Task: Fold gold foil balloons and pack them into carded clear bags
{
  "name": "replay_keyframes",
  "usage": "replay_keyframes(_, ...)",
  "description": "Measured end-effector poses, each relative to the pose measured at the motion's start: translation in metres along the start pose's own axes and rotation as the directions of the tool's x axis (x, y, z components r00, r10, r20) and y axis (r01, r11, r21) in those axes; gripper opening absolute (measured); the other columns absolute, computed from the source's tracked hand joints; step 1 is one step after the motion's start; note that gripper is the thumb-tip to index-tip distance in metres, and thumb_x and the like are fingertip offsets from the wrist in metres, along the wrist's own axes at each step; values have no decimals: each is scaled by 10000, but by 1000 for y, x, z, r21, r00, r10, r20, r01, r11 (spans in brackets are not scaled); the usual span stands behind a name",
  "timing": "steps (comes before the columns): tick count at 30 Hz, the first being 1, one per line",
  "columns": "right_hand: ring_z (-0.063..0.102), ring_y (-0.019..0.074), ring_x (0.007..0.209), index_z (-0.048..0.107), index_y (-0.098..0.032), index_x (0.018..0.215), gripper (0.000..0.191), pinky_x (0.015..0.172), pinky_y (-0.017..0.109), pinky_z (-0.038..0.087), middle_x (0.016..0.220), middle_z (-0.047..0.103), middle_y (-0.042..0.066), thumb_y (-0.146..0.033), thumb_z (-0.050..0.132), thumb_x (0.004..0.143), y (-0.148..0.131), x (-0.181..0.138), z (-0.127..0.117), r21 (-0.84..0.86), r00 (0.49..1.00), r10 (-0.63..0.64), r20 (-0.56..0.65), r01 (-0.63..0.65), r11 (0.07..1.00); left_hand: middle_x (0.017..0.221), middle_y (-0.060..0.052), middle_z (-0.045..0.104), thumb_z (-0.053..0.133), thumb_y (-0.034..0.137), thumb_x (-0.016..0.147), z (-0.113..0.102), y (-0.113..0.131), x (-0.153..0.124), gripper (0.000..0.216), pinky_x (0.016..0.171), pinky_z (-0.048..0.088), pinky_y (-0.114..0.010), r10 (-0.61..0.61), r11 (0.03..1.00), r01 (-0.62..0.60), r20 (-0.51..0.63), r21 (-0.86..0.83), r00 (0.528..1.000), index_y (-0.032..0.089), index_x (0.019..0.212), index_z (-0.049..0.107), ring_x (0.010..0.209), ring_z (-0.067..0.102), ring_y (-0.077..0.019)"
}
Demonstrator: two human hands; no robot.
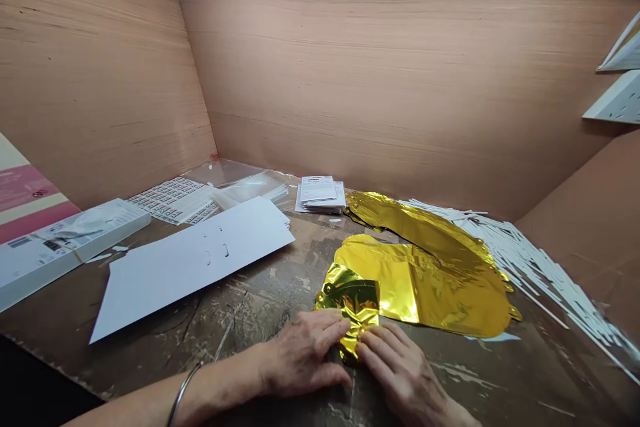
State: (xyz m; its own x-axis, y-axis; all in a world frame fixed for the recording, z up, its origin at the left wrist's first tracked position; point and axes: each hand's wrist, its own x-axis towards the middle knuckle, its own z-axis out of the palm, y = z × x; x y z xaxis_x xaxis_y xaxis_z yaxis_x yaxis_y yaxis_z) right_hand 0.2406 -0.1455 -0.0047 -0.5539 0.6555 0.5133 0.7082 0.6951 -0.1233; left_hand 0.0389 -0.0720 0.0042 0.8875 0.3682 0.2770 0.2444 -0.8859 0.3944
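A folded gold foil balloon [357,303] lies crumpled near the table's front edge, shiny and creased. My left hand [305,350], with a metal bangle on its wrist, presses its fingers onto the foil's left edge. On the opposite side, the closed fingers of my right hand [400,370] hold the lower right edge down. Just behind lies a flatter gold foil balloon [450,287], partly under the folded piece. Farther back is a stack of long gold foil balloons [420,220], overlapping the flat one.
White sticks [530,267] spread along the right. White cards with staples [200,260] lie to the left, near a long white box [75,247]. Label sheets [173,199], clear plastic bags [245,187] and a stack of small cards [319,190] stand at the back. Wooden panels [350,80] enclose the table.
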Motion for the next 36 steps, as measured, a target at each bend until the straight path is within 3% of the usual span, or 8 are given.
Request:
replay_keyframes(6,625,174,755,649,-205,854,192,685,258,492,814,682,32,-197,469,787,3,-1,11,423,740,671,48,-623,658,859,-18,625,499,189,742,-8,-17,8,309,698,426,-218,-168,965,169,20,-201,986,162,1049,494,754,573,-131)
replay_keyframes(14,464,61,282,596,-136,696,187,275,162,305,545,553,-38,-318,567,665,26,20,17,662,350,884,310,-747,63,696,-21,645,498,51,559,2,-46,51,236,486,388,-177,-535,674,495,100,-548,839,95,775,582,584,556,-119)
replay_keyframes(17,468,56,285,572,-131,661,139,252,154,349,537,508,-56,-249,603,595,31,24,17,705,260,890,374,-704,-90,650,-18,636,524,69,572,1,-52,61,196,478,395,-188,-549,700,533,119,-476,827,93,757,583,554,556,-122)
replay_keyframes(20,487,57,339,562,-134,631,103,315,187,469,530,492,-54,-181,615,556,33,26,15,735,221,879,423,-651,-190,752,-49,640,503,187,712,-6,-41,57,171,603,456,-242,-432,878,384,-127,-285,893,95,834,581,674,578,-147)
replay_keyframes(22,503,64,368,556,-136,624,97,345,208,505,543,504,-42,-148,613,545,34,26,13,733,202,866,457,-637,-239,953,-114,611,482,264,771,-9,-28,47,275,773,451,-323,-135,991,136,-285,-19,949,76,961,547,893,552,-200)
replay_keyframes(26,533,84,420,551,-134,630,112,358,225,524,572,525,-19,-93,593,534,39,27,12,719,175,848,500,-630,-293,1123,-181,525,399,157,813,2,-13,28,318,939,332,-459,339,827,-265,-64,496,939,39,1101,464,1147,391,-279)
replay_keyframes(33,531,106,444,549,-129,661,100,438,301,545,591,536,9,-146,607,581,43,27,2,666,163,832,531,-687,-290,1012,-228,554,362,143,796,20,-29,36,310,907,305,-522,232,684,-188,35,705,972,1,1056,453,1024,493,-299)
replay_keyframes(36,597,203,648,568,-122,892,290,619,433,534,801,604,96,-318,577,679,30,29,-10,560,321,920,224,-815,148,922,-198,571,366,141,783,11,-28,44,248,890,313,-505,208,705,-200,71,681,976,28,978,471,931,531,-274)
